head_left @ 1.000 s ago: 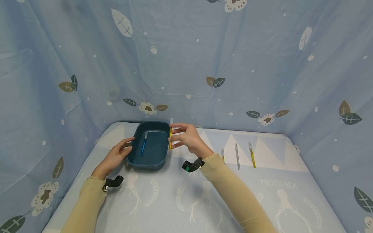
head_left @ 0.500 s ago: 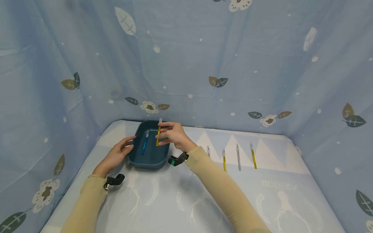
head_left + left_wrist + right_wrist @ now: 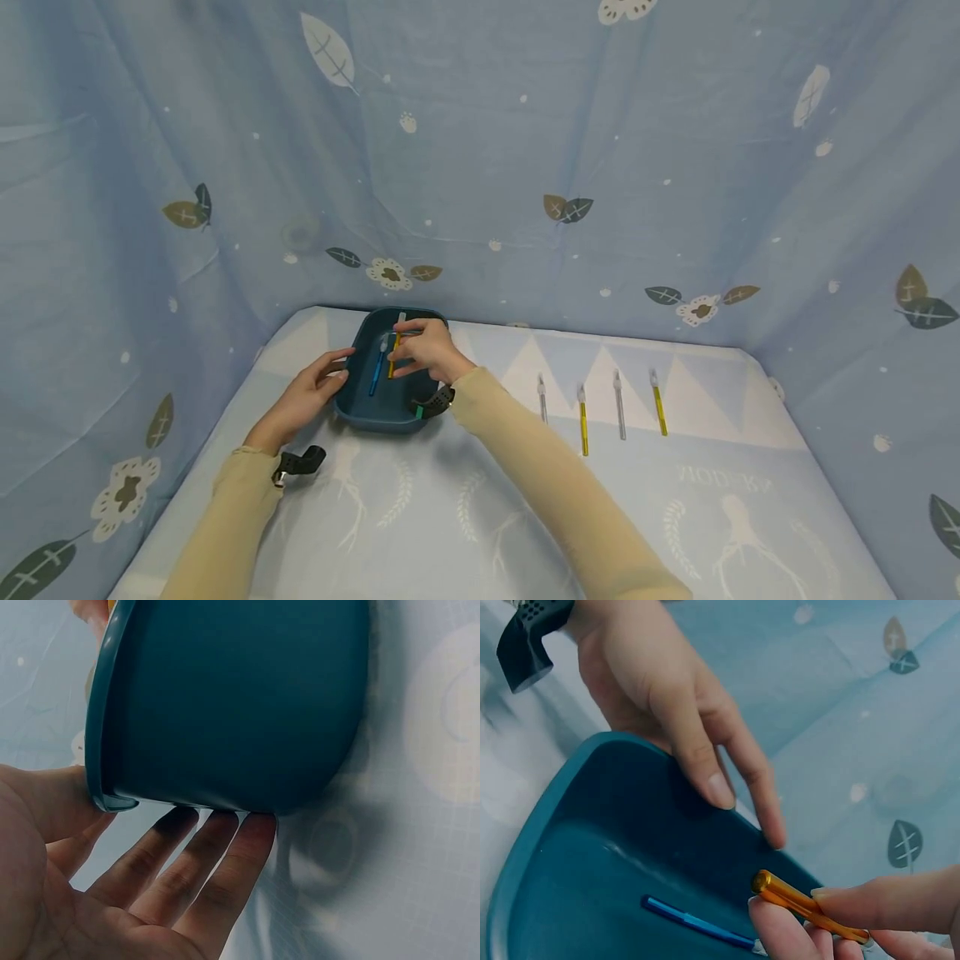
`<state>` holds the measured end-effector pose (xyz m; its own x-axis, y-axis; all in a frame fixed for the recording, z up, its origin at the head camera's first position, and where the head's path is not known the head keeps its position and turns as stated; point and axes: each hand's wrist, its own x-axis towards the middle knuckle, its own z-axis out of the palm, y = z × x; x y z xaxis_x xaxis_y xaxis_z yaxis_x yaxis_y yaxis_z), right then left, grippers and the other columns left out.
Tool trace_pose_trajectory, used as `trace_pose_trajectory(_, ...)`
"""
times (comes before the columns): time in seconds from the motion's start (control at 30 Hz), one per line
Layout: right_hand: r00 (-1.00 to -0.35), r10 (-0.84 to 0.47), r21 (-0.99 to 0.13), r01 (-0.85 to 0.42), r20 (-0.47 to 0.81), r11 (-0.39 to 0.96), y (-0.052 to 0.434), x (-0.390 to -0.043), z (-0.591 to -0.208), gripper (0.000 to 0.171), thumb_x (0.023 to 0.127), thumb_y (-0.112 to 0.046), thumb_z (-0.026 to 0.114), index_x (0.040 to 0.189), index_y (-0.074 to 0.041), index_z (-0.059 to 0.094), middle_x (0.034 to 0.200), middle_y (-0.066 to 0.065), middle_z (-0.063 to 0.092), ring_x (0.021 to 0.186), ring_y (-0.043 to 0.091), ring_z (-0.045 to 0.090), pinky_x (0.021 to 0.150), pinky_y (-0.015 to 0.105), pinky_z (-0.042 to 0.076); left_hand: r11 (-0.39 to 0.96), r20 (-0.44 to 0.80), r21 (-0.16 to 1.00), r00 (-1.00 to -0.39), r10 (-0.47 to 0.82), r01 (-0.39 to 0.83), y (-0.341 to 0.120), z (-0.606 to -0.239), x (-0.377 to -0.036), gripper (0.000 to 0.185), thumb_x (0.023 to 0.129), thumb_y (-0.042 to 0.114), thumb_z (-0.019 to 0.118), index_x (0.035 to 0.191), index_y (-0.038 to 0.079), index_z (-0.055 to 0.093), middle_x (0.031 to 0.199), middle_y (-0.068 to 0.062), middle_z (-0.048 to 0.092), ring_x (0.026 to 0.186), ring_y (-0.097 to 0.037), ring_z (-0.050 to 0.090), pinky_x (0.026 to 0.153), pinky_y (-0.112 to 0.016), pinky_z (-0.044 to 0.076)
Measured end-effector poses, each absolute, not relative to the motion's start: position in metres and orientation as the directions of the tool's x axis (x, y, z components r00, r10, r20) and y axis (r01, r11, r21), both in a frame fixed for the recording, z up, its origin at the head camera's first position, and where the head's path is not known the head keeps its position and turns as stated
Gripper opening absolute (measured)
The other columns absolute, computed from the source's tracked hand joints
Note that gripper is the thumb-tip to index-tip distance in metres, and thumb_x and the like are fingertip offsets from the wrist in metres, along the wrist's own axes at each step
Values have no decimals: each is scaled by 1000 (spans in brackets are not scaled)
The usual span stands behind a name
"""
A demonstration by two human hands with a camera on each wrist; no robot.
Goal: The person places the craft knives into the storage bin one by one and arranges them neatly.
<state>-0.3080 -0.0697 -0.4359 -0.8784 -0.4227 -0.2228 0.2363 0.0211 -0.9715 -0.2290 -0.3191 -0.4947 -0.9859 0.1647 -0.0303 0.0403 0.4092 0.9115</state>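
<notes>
A dark teal plastic basin stands at the back left of the table. My left hand holds its left rim; in the left wrist view three fingers press the outer wall, and the thumb lies over the rim. Inside the basin, my right hand pinches a gold-handled craft knife between thumb and fingers. Its clear-capped end points toward the back wall. On the basin floor beside it lies a blue craft knife, partly hidden at its capped end in the right wrist view.
To the right, several capped craft knives lie in a row: a silver one, a gold one, another silver one and another gold one. A patterned blue curtain surrounds the table at the back and sides.
My right hand has carried the gold craft knife leftward from the basin's right edge to inside it, close to the blue one. The left hand has stayed at the left rim.
</notes>
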Motion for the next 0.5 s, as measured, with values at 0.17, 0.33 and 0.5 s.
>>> trace_pose_trajectory(0.17, -870, -418, -964, 260, -260, 58, -80, -314, -443, 48, 97, 15, 70, 142, -2, 68, 135, 29, 67, 93, 38, 81, 85, 54, 64, 412, -20, 910, -986, 165, 51, -319, -495, -229, 57, 120, 15, 48, 173, 6, 29, 168, -36, 34, 151, -59, 37, 119, -71, 34)
trace_pose_trajectory(0.33, -861, -426, -958, 282, -279, 57, -87, -319, -449, 51, 96, 15, 71, 145, 2, 66, 121, 28, 73, 91, 38, 81, 82, 50, 65, 401, -29, 915, -986, 167, 41, -320, -492, -227, 58, 120, 17, 49, 173, 8, 29, 168, -35, 34, 150, -59, 39, 118, -72, 34)
trace_pose_trajectory(0.5, -865, -409, -955, 287, -292, 75, -93, -323, -457, 56, 95, 17, 72, 149, 6, 61, 124, 31, 71, 93, 40, 80, 77, 47, 66, 395, -42, 918, -984, 170, 29, -321, -493, -227, 60, 120, 21, 50, 174, 10, 28, 169, -34, 33, 150, -58, 39, 118, -73, 35)
